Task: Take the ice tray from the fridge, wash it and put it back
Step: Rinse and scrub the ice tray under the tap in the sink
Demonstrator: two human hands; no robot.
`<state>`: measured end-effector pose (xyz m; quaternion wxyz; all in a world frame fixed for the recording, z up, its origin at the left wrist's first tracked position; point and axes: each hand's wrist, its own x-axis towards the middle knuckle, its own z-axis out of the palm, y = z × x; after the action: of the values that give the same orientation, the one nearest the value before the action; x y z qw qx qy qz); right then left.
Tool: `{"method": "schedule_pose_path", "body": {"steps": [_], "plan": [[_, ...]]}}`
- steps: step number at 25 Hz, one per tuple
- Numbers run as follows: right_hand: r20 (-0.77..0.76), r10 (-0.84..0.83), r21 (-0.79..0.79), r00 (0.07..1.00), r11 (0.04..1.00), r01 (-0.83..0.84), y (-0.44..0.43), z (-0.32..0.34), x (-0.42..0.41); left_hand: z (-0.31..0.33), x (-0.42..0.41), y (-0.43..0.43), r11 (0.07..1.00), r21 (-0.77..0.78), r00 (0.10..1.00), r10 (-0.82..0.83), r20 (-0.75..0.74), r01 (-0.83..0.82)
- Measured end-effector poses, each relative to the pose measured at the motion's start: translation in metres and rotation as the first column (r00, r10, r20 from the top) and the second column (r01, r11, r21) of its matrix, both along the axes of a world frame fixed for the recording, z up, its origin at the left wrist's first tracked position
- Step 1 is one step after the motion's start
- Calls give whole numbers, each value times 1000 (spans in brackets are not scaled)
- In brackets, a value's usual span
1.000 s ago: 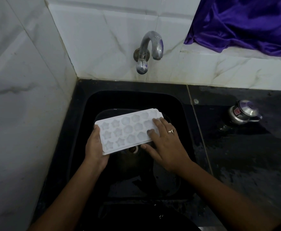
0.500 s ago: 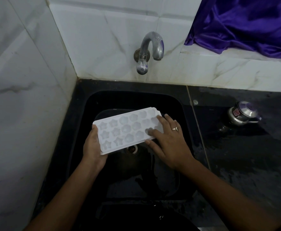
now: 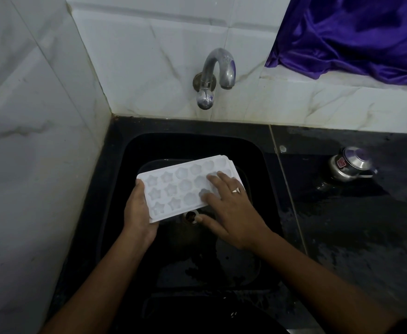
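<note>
A white ice tray (image 3: 173, 189) with star and flower moulds is held over the black sink (image 3: 130, 165), above the drain (image 3: 191, 216). My left hand (image 3: 137, 213) grips the tray's left end from underneath, thumb on the rim. My right hand (image 3: 229, 208), wearing a ring, lies flat on the tray's right half with fingers spread over the moulds and thumb below the front edge. The metal tap (image 3: 215, 75) on the wall behind shows no water running.
White marble tiles form the wall at the left and back. A wet black counter (image 3: 354, 225) lies to the right with a small steel pot (image 3: 349, 163) on it. Purple cloth (image 3: 356, 32) hangs over the ledge at the top right.
My right hand's fingers have slid leftward across the tray's moulds. The tray has stayed over the drain, shifting only slightly.
</note>
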<state>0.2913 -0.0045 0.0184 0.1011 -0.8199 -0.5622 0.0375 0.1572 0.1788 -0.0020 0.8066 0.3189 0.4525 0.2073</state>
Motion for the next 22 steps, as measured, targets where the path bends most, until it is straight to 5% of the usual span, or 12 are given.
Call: {"method": "schedule_pose_path", "body": {"steps": [22], "plan": [[-18,-68,2,998,998,68,5,-2,-7,3,0,-6,1000,-2,1000,-1,-5,1]]}}
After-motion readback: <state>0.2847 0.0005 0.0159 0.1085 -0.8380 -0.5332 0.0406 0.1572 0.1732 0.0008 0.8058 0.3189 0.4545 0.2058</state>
